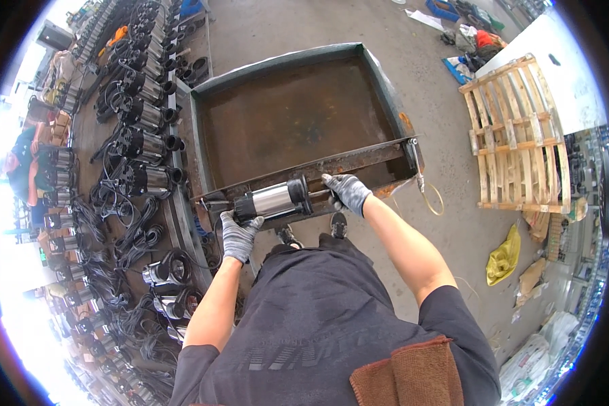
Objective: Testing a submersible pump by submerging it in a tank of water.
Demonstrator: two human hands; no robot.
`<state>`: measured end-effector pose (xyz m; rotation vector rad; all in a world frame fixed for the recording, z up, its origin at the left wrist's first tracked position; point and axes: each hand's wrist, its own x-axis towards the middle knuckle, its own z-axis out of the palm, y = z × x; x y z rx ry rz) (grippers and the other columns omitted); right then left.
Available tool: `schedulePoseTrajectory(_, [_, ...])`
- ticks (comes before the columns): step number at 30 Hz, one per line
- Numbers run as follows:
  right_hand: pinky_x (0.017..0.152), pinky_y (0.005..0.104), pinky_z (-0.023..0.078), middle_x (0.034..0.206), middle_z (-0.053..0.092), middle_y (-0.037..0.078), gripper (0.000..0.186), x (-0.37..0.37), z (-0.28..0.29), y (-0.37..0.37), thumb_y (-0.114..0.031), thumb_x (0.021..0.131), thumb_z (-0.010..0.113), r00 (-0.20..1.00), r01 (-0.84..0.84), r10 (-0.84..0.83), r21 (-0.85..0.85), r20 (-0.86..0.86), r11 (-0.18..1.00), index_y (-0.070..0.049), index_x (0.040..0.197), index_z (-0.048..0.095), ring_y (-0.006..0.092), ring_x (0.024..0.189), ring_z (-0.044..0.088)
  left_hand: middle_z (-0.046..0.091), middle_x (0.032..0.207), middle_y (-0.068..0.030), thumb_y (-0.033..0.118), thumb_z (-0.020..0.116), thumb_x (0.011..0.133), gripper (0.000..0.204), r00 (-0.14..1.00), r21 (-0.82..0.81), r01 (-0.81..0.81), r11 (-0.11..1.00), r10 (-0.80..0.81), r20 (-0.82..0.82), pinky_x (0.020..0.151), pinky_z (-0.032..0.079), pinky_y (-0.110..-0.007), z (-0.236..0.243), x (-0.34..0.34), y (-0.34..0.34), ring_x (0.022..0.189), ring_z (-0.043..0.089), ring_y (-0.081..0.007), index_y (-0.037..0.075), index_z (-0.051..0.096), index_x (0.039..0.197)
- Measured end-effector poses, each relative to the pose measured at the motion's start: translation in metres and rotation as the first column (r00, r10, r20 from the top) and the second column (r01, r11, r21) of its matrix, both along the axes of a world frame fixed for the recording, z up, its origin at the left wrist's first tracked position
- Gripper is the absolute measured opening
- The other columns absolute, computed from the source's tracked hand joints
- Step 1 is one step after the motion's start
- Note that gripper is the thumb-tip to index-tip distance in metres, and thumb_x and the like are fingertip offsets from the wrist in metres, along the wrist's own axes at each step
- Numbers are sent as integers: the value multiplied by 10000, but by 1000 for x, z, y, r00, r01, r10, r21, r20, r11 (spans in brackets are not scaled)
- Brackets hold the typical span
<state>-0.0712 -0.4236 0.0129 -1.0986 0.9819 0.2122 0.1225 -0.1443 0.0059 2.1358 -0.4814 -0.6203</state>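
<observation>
A submersible pump point(272, 201) with a silver cylinder and black ends lies on its side at the near edge of a metal tank point(195, 128). My left hand point(239, 237), in a grey glove, grips its black left end from below, thumb and fingers apart around it. A thin metal rod point(319, 193) stands out from the pump's right end. My right hand point(347, 192), also gloved, is closed around the rod's outer end; its fingers partly hide what is there. A rusty crossbar point(345, 157) spans the tank just beyond the pump.
Brown liquid point(298, 115) fills the tank. Rows of similar pumps point(145, 143) with black cables stand at the left. A yellowish hose point(434, 203) hangs by the tank's right corner. Wooden pallets point(517, 139) and a yellow sack point(504, 256) are at the right. Another person point(24, 166) is far left.
</observation>
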Motion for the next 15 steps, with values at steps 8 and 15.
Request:
schedulePoseTrajectory(8, [955, 312, 530, 1328, 618, 149, 400, -31, 7, -9, -17, 881, 675, 740, -150, 672, -981, -30, 122, -70, 1275, 635, 276, 1159, 630, 599, 1133, -149, 228, 902, 749, 738, 999, -10, -32, 999, 31, -27, 955, 480, -349, -1, 0, 6, 1022, 575, -238, -26, 425, 1251])
schedulePoseTrajectory(15, [458, 290, 444, 681, 579, 11, 337, -6, -25, 6, -402, 1015, 590, 994, 29, -15, -126, 105, 992, -73, 1022, 662, 110, 520, 536, 602, 1127, -148, 228, 904, 747, 738, 1000, 5, -23, 1000, 23, -8, 950, 481, -346, 13, -5, -4, 1015, 577, -231, -25, 427, 1249])
